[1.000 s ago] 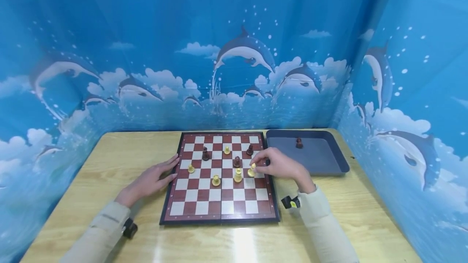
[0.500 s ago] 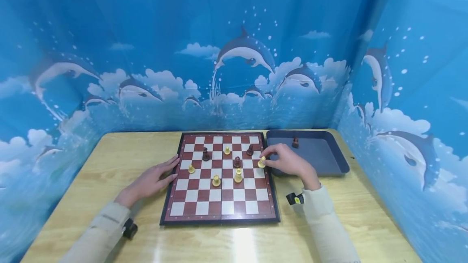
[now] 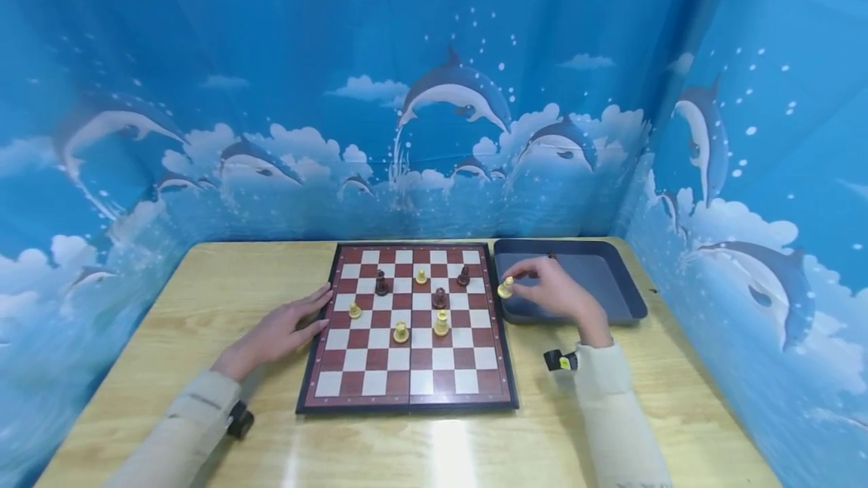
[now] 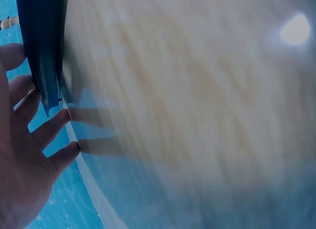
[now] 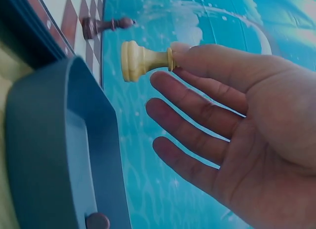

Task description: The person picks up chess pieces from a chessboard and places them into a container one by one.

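My right hand (image 3: 552,288) pinches a cream chess piece (image 5: 140,61) by its top between thumb and fingers. Its base points down, and the fingertips hide its head. In the head view the piece overlaps the left rim of the grey tray (image 3: 627,285); the right wrist view shows it above the rim. The other fingers of that hand are spread loosely. On the far side, my left hand (image 3: 274,333) rests with extended fingers at the left edge of the chessboard (image 3: 432,384). Cream pieces, such as a tall one (image 3: 441,324), and dark ones (image 3: 439,297) stand on the board.
Inside the tray lies a dark piece (image 5: 97,221), mostly hidden by my hand in the head view. A dark pawn (image 3: 463,276) stands near the board's right side. The wooden table (image 3: 230,277) backs onto a blue dolphin curtain (image 3: 305,96).
My right hand has carried the cream piece rightward and farther back, off the board to the tray's left rim. The dark piece in the tray has shifted a little. My left hand stays put.
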`<state>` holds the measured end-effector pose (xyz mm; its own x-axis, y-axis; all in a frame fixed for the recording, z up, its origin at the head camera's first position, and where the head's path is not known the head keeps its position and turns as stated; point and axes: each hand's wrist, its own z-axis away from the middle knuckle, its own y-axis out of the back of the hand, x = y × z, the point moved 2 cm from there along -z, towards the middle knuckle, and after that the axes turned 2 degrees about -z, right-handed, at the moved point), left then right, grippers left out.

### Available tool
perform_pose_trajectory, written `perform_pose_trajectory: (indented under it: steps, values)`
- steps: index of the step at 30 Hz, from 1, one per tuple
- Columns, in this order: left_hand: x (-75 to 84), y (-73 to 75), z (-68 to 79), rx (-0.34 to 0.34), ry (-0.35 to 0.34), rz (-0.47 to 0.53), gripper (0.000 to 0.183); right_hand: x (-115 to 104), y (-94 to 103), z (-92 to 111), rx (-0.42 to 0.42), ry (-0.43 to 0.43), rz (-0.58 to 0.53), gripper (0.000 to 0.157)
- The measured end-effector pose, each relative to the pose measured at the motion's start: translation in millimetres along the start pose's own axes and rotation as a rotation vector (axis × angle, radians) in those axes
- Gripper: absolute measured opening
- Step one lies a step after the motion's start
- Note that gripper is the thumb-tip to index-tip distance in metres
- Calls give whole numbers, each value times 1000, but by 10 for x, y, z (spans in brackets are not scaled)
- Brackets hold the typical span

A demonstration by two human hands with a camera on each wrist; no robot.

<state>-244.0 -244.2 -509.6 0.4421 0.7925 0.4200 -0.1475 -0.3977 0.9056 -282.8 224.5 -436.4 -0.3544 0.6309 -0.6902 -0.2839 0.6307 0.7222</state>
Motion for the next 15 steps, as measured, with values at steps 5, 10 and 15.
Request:
perform_pose_trajectory:
  steps: [5, 10, 15]
  values:
    - [2, -16, -11, -9, 17, -2, 61, 125, 108, 69, 49, -44, 8, 20]
    - [5, -7, -16, -2, 25, 5, 62, 242, 215, 117, 113, -86, 25, 19]
    - [8, -15, -21, -6, 23, -5, 62, 353, 285, 163, 132, -124, 36, 22]
